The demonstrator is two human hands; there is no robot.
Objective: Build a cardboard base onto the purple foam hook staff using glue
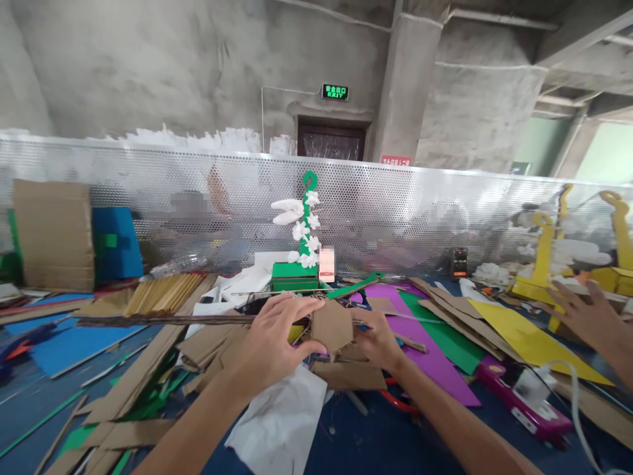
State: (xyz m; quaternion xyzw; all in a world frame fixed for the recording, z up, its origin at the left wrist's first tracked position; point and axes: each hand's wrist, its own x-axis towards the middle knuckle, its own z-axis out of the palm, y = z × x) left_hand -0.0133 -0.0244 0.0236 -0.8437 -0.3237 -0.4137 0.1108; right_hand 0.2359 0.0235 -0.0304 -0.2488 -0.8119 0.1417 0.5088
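Fingers and cardboard hexagon, seen from above the wrists. The left hand grips the left side of a cardboard hexagon, index finger along its upper left edge and thumb at its lower left. The right hand is at the opposite edge; its fingertips are partly hidden behind the piece, so whether they are clamped or merely resting cannot be told. The hexagon lies between the two hands, its flat face turned toward the viewer — above the middle of the cluttered table.

Just below the hexagon is a cardboard offcut; nearer the viewer lies a crumpled sheet of white paper. To the right are a purple sheet, a yellow sheet and a magenta power strip. To the left, cardboard strips cross over green scraps. Beyond the hands stands a green hook-topped post bearing white flowers, with a green box at its foot — all before a perforated metal screen. At far right, another person's hand is raised, fingers spread, near yellow stands.
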